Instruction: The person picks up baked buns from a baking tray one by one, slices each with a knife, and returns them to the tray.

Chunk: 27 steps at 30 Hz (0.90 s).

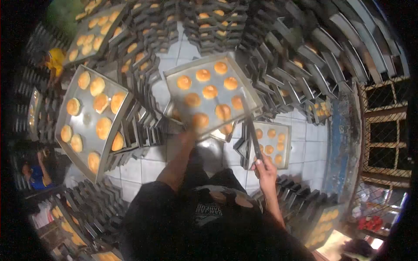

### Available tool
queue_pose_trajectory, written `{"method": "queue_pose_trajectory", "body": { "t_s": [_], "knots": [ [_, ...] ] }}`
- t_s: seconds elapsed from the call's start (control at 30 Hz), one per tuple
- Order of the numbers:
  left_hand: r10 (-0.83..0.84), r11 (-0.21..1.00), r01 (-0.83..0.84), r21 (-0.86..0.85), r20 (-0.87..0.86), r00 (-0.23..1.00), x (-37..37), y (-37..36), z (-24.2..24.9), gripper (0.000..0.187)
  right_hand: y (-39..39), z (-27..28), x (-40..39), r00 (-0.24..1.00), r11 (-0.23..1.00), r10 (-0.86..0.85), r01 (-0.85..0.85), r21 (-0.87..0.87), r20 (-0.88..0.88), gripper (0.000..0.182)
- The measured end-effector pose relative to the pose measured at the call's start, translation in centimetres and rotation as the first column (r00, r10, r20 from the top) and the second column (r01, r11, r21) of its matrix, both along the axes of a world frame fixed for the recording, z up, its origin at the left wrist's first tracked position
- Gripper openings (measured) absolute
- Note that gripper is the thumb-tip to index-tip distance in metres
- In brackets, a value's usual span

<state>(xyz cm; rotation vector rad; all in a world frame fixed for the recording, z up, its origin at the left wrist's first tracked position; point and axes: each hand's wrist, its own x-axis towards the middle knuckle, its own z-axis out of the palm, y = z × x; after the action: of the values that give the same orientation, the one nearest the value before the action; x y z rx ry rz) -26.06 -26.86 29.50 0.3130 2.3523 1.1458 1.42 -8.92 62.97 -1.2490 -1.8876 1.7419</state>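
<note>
A metal tray [196,89] of several golden round buns hangs in front of me at the centre, tilted. My left hand [188,138] is at its near edge, blurred, with the fingers hidden by the tray or smeared. My right hand [264,169] is closed round the handle of a long flat tool [254,138], whose far end reaches the tray's right side. A bun [210,92] sits in the middle of the tray. Below the tray, part of another tray with buns shows.
Stacked trays of buns surround me. One large tray [73,126] tops the left stack; a lower tray [285,148] lies at the right. White floor tiles [300,130] show between stacks. People in yellow [55,60] and blue [39,177] are at the left. A mesh window [383,126] stands right.
</note>
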Motion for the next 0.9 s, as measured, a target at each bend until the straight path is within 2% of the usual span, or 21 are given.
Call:
{"method": "queue_pose_trajectory", "body": {
  "t_s": [0.03, 0.07, 0.13, 0.17, 0.2, 0.23, 0.27, 0.3, 0.4, 0.43, 0.5, 0.53, 0.6, 0.63, 0.7, 0.73, 0.8, 0.83, 0.87, 0.9],
  "knots": [
    [-0.154, 0.968, 0.132, -0.212, -0.094, 0.984, -0.4, 0.7, -1.5, 0.040, -0.4, 0.6, -1.1, 0.999, 0.998, -0.051, 0.051, -0.047, 0.018, 0.038],
    [-0.328, 0.875, 0.239, -0.422, -0.152, 0.933, -0.9, 1.5, -2.7, 0.040, -0.4, 1.0, -1.7, 0.995, 0.997, -0.050, 0.054, -0.046, 0.081, 0.040],
    [-0.500, 0.723, 0.318, -0.613, -0.146, 0.854, -1.6, 3.2, -1.7, 0.041, -0.2, 1.0, -2.6, 0.986, 0.997, -0.042, 0.051, -0.053, 0.161, 0.042],
    [-0.181, 0.968, 0.118, -0.224, -0.287, 0.941, -1.8, 4.3, 2.5, 0.040, -0.1, 0.4, -2.7, 0.989, 0.995, -0.076, 0.084, -0.057, 0.130, 0.042],
    [0.010, 1.000, -0.017, -0.023, -0.284, 0.959, -2.3, 4.6, 4.2, 0.040, -0.2, 0.0, -2.7, 0.989, 0.991, -0.109, 0.116, -0.067, 0.101, 0.041],
    [0.188, 0.972, -0.141, 0.190, -0.262, 0.946, -2.8, 4.9, 5.7, 0.040, -0.4, 0.0, -3.2, 0.988, 0.990, -0.102, 0.112, -0.081, 0.120, 0.041],
    [-0.033, 0.997, 0.058, 0.059, -0.354, 0.935, -3.4, 5.2, 5.7, 0.041, -0.6, 0.3, -3.8, 0.984, 0.987, -0.121, 0.132, -0.086, 0.132, 0.038],
    [-0.258, 0.965, 0.248, -0.080, -0.414, 0.873, -4.1, 5.9, 5.0, 0.043, -0.6, 0.5, -4.3, 0.980, 0.984, -0.142, 0.154, -0.084, 0.141, 0.036],
    [-0.223, 0.975, 0.197, -0.105, -0.450, 0.865, -6.0, 8.9, 1.0, 0.050, -0.2, -0.2, -4.5, 0.978, 0.982, -0.124, 0.146, -0.123, 0.165, 0.041],
    [-0.221, 0.975, 0.195, -0.104, -0.448, 0.867, -6.5, 9.5, 1.3, 0.050, 0.2, -0.6, -4.4, 0.983, 0.983, -0.097, 0.119, -0.141, 0.153, 0.041],
    [-0.284, 0.922, 0.270, -0.278, -0.012, 0.959, -7.1, 10.2, 1.9, 0.069, 1.1, -1.0, -3.7, 0.987, 0.984, -0.065, 0.087, -0.157, 0.144, 0.042],
    [-0.274, 0.925, 0.256, -0.279, -0.025, 0.961, -6.4, 10.3, 2.0, 0.069, 1.6, -1.0, -3.6, 0.990, 0.983, -0.039, 0.062, -0.174, 0.132, 0.042],
    [-0.373, 0.895, 0.269, -0.355, -0.268, 0.888, -4.7, 10.4, -0.1, 0.043, 2.6, -0.4, -4.5, 0.993, 0.981, -0.009, 0.032, -0.193, 0.120, 0.040],
    [-0.437, 0.887, 0.369, -0.279, -0.245, 0.865, -4.6, 10.0, -0.9, 0.030, 3.3, -0.7, -4.5, 0.995, 0.982, 0.005, 0.013, -0.188, 0.095, 0.040],
    [-0.640, 0.760, 0.576, -0.300, -0.196, 0.743, -3.2, 10.1, 0.2, 0.025, 4.7, -1.7, -4.6, 0.993, 0.978, 0.115, -0.106, -0.182, 0.040, 0.040],
    [-0.636, 0.765, 0.565, -0.310, -0.216, 0.741, -2.9, 10.6, 1.0, 0.025, 5.3, -2.2, -4.8, 0.989, 0.972, 0.145, -0.143, -0.189, -0.003, 0.040],
    [-0.407, 0.893, 0.432, 0.129, -0.178, 0.896, -2.5, 11.3, 5.1, 0.030, 6.8, -3.2, -5.5, 0.982, 0.968, 0.186, -0.187, -0.166, -0.020, 0.041],
    [-0.293, 0.886, 0.317, 0.337, -0.119, 0.949, -2.2, 11.2, 7.5, 0.034, 7.5, -3.5, -5.8, 0.974, 0.962, 0.228, -0.227, -0.153, -0.014, 0.041],
    [-0.188, 0.831, 0.182, 0.526, -0.043, 0.981, -2.3, 11.1, 10.0, 0.037, 8.1, -3.2, -6.5, 0.968, 0.952, 0.248, -0.248, -0.182, -0.019, 0.041],
    [-0.107, 0.772, 0.001, 0.636, 0.129, 0.986, -3.1, 11.5, 12.6, 0.047, 8.6, -3.6, -7.1, 0.962, 0.946, 0.266, -0.272, -0.174, -0.056, 0.041]
  ]
}}
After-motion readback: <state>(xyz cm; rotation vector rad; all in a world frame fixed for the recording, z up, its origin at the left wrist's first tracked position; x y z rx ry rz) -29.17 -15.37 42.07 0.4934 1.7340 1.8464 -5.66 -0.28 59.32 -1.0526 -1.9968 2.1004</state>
